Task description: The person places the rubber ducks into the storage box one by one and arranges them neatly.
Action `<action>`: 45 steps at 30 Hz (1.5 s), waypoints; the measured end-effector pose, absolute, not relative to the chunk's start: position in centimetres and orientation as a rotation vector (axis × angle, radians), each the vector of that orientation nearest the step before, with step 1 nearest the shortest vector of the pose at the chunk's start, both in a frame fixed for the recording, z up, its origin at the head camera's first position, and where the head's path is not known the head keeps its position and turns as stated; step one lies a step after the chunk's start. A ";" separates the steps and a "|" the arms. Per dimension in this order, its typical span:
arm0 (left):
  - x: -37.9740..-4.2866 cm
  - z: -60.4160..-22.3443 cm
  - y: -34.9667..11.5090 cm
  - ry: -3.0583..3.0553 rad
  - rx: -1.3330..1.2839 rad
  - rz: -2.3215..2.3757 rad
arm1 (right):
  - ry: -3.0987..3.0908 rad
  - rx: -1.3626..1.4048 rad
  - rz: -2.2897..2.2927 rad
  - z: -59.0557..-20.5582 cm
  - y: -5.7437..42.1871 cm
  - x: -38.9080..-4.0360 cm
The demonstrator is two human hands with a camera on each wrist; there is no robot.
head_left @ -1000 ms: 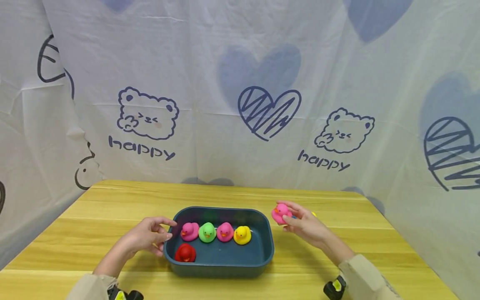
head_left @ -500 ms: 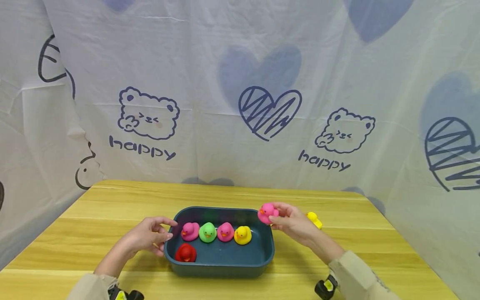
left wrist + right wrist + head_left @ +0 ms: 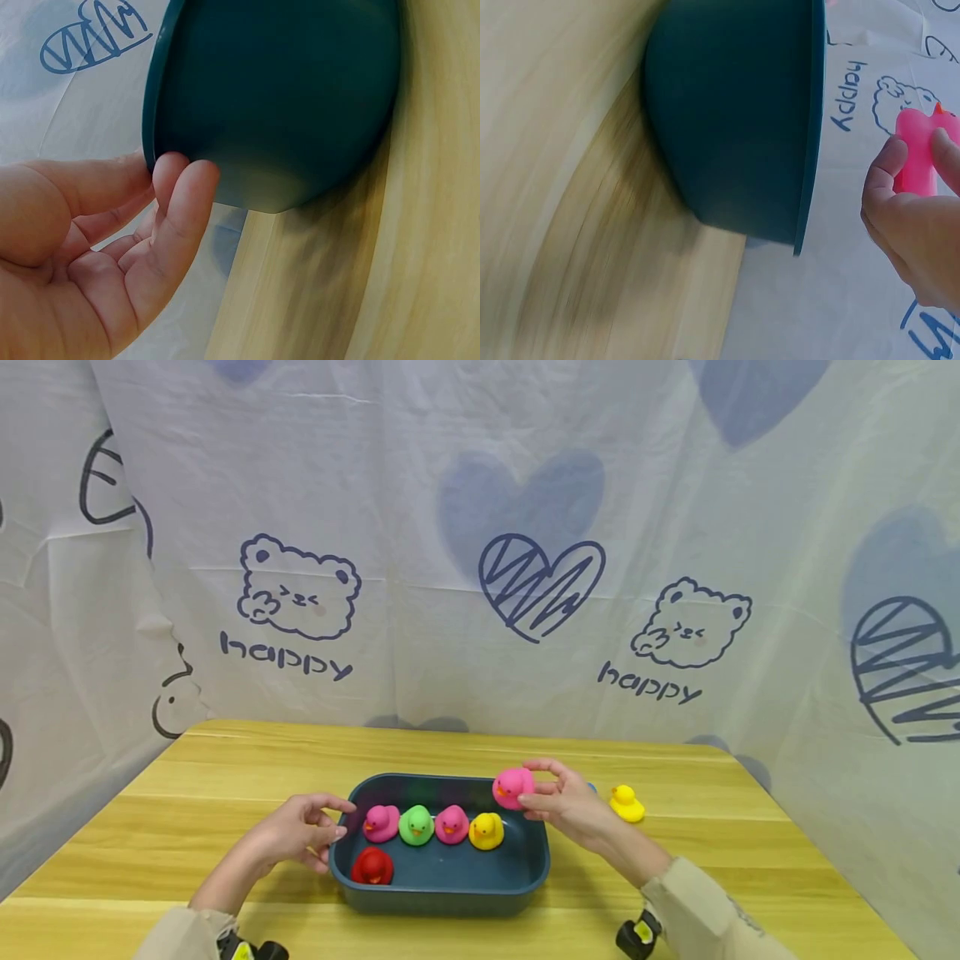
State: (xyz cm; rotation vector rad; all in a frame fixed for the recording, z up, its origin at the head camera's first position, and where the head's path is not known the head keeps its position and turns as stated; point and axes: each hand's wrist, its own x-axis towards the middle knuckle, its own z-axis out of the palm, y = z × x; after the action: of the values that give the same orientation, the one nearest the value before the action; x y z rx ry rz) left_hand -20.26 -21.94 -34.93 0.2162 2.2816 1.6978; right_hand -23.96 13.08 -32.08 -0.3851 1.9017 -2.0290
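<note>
My right hand (image 3: 566, 802) pinches a pink rubber duck (image 3: 513, 788) between thumb and fingers, above the right end of a dark teal tub (image 3: 442, 902). In the right wrist view the duck (image 3: 919, 154) shows higher than the rim. My left hand (image 3: 303, 831) holds the tub's left rim, with fingertips (image 3: 196, 184) against the outer wall. Inside, a magenta duck (image 3: 382, 824), a green duck (image 3: 416, 826), a second magenta duck (image 3: 452, 825) and a yellow duck (image 3: 486, 832) form a back row. A red duck (image 3: 372, 867) sits at the front left.
A yellow duck (image 3: 627, 804) lies on the wooden table (image 3: 720, 827) right of the tub. Partly hidden behind my right hand is a small blue thing (image 3: 592, 787). A printed white cloth (image 3: 420, 635) hangs behind the table.
My right hand has carried the pink duck leftward, from beside the tub to over its right end. The yellow duck on the table has come into fuller view. My left hand stays put.
</note>
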 end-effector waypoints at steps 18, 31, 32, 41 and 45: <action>-20.2 -35.0 -22.0 2.276 0.217 1.709 | 1.827 -0.352 -2.035 -32.5 9.0 -23.2; -20.3 -35.2 -22.2 2.274 0.225 1.714 | 1.875 -0.368 -1.994 -32.9 7.0 -23.3; -20.3 -35.2 -22.2 2.274 0.224 1.714 | 1.869 -0.369 -1.993 -33.0 6.8 -23.3; -20.2 -35.2 -22.1 2.272 0.221 1.709 | 1.791 -0.342 -1.994 -33.6 5.5 -23.2; -20.2 -35.1 -22.0 2.271 0.215 1.716 | 1.777 -0.354 -1.994 -34.1 4.8 -23.1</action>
State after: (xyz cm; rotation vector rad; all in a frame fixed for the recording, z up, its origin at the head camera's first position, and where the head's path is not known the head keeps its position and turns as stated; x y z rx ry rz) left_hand -20.19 -22.04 -35.10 0.2150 2.2705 1.7156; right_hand -23.11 4.84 -34.09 -0.3538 1.7773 -1.9944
